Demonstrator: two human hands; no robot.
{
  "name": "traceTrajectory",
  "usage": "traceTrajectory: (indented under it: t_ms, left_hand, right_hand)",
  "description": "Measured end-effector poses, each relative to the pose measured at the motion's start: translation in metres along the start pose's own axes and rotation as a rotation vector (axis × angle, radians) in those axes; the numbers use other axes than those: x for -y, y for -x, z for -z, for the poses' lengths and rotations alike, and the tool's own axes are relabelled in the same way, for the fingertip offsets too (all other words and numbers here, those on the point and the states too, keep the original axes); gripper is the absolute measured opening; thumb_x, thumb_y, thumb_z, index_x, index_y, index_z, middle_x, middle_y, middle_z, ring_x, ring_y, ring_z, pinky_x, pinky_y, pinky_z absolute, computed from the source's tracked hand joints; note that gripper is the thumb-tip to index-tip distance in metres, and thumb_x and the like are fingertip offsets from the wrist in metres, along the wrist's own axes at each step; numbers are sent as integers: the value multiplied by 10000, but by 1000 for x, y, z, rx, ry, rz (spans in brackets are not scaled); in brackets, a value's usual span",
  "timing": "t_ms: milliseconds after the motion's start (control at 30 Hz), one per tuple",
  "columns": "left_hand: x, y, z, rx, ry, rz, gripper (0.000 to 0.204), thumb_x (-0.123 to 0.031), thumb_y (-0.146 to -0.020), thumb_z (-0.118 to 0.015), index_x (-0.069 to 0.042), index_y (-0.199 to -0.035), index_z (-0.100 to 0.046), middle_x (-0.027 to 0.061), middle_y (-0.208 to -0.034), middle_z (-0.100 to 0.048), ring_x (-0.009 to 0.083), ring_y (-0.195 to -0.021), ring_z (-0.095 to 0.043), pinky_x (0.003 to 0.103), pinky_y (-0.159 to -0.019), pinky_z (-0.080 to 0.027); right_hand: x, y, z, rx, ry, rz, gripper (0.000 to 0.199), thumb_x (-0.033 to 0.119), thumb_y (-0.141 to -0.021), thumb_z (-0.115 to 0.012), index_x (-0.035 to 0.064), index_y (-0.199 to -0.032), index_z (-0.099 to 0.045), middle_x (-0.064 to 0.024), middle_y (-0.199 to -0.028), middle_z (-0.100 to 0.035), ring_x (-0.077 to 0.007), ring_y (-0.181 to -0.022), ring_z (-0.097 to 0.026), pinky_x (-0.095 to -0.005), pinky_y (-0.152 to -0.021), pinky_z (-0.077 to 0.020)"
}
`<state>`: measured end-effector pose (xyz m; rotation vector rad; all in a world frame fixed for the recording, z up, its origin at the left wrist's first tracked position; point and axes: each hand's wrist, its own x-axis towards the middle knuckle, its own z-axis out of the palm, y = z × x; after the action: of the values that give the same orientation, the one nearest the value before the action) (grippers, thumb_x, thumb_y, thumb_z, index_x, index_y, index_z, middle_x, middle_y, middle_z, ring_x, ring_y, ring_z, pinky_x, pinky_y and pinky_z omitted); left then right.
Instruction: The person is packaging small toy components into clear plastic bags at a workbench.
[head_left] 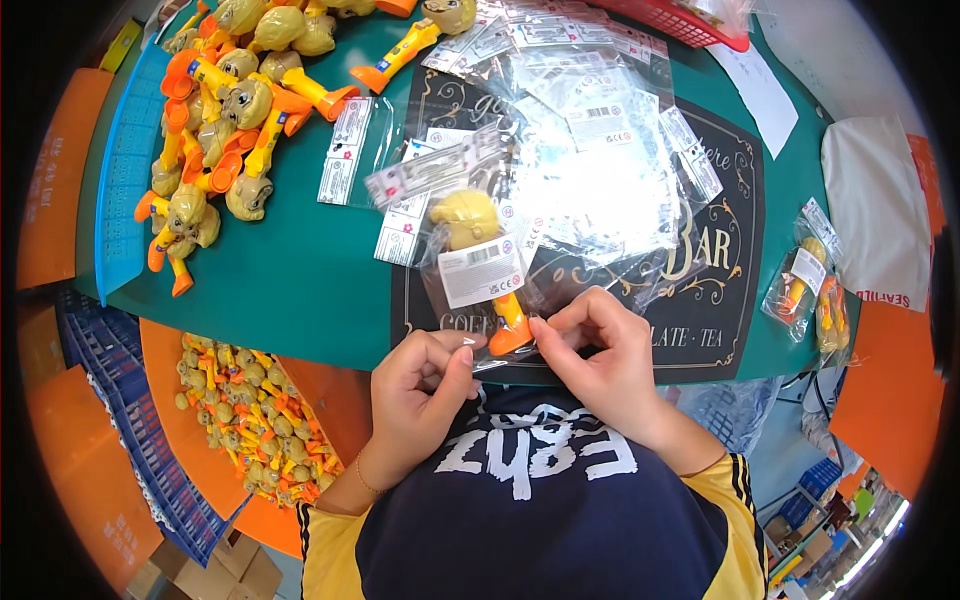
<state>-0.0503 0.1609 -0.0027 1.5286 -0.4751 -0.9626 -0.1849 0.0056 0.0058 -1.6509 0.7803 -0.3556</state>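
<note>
In front of me lies a clear plastic bag point(432, 270) with a toy figure point(466, 217) inside it. The toy has a large blond head, a yellow stem and an orange foot. A white printed label point(482, 271) covers its middle. My left hand point(425, 385) has its fingertips on the bag's near left corner, beside the orange foot. On the other side of the foot, my right hand point(605, 360) pinches the bag's near right edge between thumb and index finger. Thin film shows between the two hands.
A pile of clear labelled bags point(600, 150) covers a dark printed mat point(735, 300). Loose toys lie by a blue tray point(125, 200) at far left. An orange bin point(160, 390) of toys stands below left. Bagged toys point(800, 285) lie right; a red basket point(690, 22) is at back.
</note>
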Motion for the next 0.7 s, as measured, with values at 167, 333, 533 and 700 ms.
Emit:
traceTrajectory:
  t_ms: [167, 333, 533, 700]
  left_hand:
    - [2, 5, -1, -37, 142, 33, 247, 19, -959, -568, 3, -1169, -438, 158, -1020, -696, 73, -683, -646, 193, -592, -535]
    - [-15, 2, 2, 21, 27, 134, 633, 58, -946, -504, -26, -1490, -191, 163, -1023, -697, 81, -683, -642, 208, -602, -546]
    - [-17, 2, 6, 67, 69, 158, 741, 67, -946, -417, -58, -1577, -49, 183, -1059, -701, 82, -663, -640, 213, -611, -549]
    - [-18, 1, 8, 70, 91, 156, 738, 59, -953, -402, -58, -1581, -32, 194, -1073, -701, 86, -661, -641, 215, -612, -549]
  right_hand:
    - [9, -6, 3, -47, 282, 75, 268, -27, -828, -761, 9, -1052, -617, 5, -812, -582, 3, -554, -435, -177, -489, -348]
    - [5, -2, 8, -63, 247, 48, 307, -18, -858, -734, -3, -1140, -614, -15, -914, -615, 0, -563, -449, -175, -484, -346]
    - [10, 0, 14, -14, -123, -117, 240, 31, -988, -572, -17, -1222, -563, -76, -1010, -681, -18, -582, -529, -165, -483, -402]
    - [14, -6, 20, 137, -42, -150, 317, 46, -982, -591, -7, -1286, -516, -74, -984, -669, -11, -577, -524, -167, -486, -411]
